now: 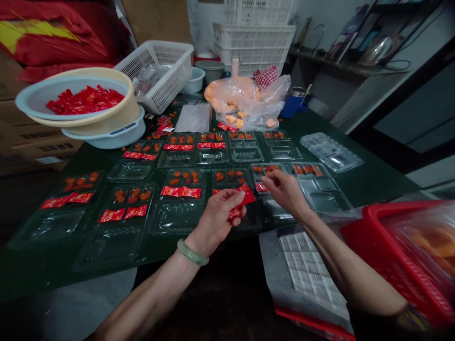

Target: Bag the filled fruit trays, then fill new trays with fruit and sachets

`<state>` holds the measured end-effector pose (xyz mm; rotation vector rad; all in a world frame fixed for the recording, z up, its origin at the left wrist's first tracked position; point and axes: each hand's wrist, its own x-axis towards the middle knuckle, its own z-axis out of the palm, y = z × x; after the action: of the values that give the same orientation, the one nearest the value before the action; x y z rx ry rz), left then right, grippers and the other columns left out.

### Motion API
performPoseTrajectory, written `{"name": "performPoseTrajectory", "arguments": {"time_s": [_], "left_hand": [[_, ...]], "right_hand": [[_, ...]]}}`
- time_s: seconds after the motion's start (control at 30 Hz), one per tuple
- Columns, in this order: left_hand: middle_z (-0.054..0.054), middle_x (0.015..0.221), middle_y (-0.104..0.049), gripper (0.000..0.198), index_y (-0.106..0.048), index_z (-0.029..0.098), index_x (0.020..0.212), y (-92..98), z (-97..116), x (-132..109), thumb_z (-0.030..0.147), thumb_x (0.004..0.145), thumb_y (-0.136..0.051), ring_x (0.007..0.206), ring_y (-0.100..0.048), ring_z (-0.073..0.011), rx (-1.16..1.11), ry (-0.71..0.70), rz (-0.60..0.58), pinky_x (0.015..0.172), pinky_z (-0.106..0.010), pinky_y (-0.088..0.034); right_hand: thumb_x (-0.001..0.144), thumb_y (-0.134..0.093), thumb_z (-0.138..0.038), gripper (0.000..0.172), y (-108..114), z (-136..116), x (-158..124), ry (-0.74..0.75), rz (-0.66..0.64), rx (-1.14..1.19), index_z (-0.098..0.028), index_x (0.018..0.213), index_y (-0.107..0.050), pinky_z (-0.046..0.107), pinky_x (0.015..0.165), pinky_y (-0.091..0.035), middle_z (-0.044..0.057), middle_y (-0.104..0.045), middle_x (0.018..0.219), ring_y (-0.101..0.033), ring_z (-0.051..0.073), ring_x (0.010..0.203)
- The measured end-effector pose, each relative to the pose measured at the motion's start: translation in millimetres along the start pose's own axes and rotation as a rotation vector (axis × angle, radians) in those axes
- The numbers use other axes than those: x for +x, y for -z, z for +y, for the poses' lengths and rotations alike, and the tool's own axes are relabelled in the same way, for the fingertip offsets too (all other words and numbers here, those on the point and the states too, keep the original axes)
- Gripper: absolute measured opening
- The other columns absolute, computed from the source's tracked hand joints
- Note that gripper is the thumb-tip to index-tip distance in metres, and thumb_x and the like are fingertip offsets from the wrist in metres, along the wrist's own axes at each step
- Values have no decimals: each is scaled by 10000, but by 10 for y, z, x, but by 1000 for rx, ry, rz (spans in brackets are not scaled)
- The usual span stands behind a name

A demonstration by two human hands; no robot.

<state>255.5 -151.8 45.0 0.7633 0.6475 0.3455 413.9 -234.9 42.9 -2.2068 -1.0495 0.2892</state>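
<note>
Working over a dark green counter (366,184), the person's hands stand apart, with a small gap between them. The left hand (215,220), a pale green bangle (193,252) on its wrist, closes on a few red sachets (237,201), which stick out past the fingers. The right hand (284,192) curls down at the edge of a clear plastic tray (266,173), its fingertips over the compartments; whether they pinch anything is hidden.

Clear compartmented trays (177,213) cover much of the counter in rows. Most hold small orange pieces (184,177) in their far compartments and red sachets (181,192) across the middle, while their near compartments show nothing inside. More trays (330,151) lie stacked to the right.

Farther back, nested bowls (80,106) hold a heap of red sachets, beside a white plastic basket (156,71). A clear plastic bag of orange pieces (245,102) sits near a blue cup (293,102), with white crates (254,42) stacked behind. A red basket (401,246) is blurred at the lower right, just beside the right forearm, and a white gridded sheet (305,270) lies below the counter's edge. A metal kettle (378,49) stands on a shelf (341,61) at upper right.
</note>
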Motion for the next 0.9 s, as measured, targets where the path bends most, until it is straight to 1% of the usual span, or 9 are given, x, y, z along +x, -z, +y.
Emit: {"name": "performPoseTrajectory", "arguments": {"time_s": [0.1, 0.27, 0.37, 0.47, 0.57, 0.63, 0.7, 0.8, 0.9], "left_hand": [[46, 501, -482, 262, -511, 152, 698, -105, -104, 17, 271, 641, -737, 428, -447, -59, 55, -83, -24, 347, -146, -272], [28, 558, -504, 241, -539, 136, 707, -199, -206, 34, 325, 703, -688, 440, -479, -64, 38, -13, -35, 334, -145, -267], [-10, 652, -536, 170, -554, 116, 761, -181, -164, 71, 280, 804, -573, 504, -538, -84, -111, 104, -6, 347, -148, -296], [-33, 667, -541, 161, -557, 104, 780, -178, -88, 108, 233, 849, -489, 522, -554, -102, -189, 160, 3, 355, -158, -320], [-41, 649, -536, 168, -554, 98, 755, -231, -23, 148, 207, 852, -470, 513, -547, -111, -216, 166, 5, 351, -164, -317], [-45, 647, -535, 159, -549, 93, 742, -281, 0, 187, 164, 849, -454, 535, -551, -112, -287, 178, 10, 382, -170, -357], [-47, 663, -543, 131, -548, 92, 753, -320, 2, 243, 100, 834, -445, 579, -563, -110, -394, 176, 13, 465, -192, -434], [-41, 693, -565, 115, -546, 105, 796, -344, -28, 342, 36, 804, -455, 644, -586, -121, -498, 105, 54, 618, -268, -507], [-25, 674, -573, 119, -547, 118, 798, -369, -89, 419, 38, 806, -459, 617, -580, -113, -472, 81, 84, 616, -256, -498]], "right_hand": [[794, -514, -478, 327, 82, -227, -313, 11, -350, 475, -169, 689, -536, 212, 454, -294, -33, -476, 552, -409, 83, 483], [749, -585, -425, 268, 217, 10, -437, -103, -304, 660, -159, 733, -559, 200, 436, -276, -52, -477, 545, -388, 65, 450], [753, -558, -378, 234, 377, 347, -249, -76, -58, 389, -149, 719, -593, 224, 486, -319, -25, -505, 557, -430, 96, 500], [774, -514, -292, 182, 428, 530, -31, 2, 203, -153, -153, 728, -623, 261, 559, -348, 52, -611, 714, -526, 155, 631], [809, -451, -209, 202, 292, 500, 135, -9, 160, -643, -161, 846, -644, 275, 572, -340, 111, -650, 858, -602, 210, 724], [820, -441, -201, 222, 171, 413, 204, -31, 48, -747, -152, 904, -641, 279, 574, -344, 135, -660, 857, -624, 234, 743], [845, -439, -267, 238, 97, 311, 210, -17, -3, -670, -157, 901, -643, 285, 586, -356, 133, -670, 845, -626, 244, 761], [892, -377, -391, 333, 101, 161, 57, 82, 25, -289, -173, 881, -628, 264, 584, -375, 85, -663, 775, -600, 186, 692], [854, -474, -388, 285, 132, 50, -201, 237, -1, 9, -176, 1007, -586, 235, 574, -386, 42, -631, 779, -556, 138, 638]]}}
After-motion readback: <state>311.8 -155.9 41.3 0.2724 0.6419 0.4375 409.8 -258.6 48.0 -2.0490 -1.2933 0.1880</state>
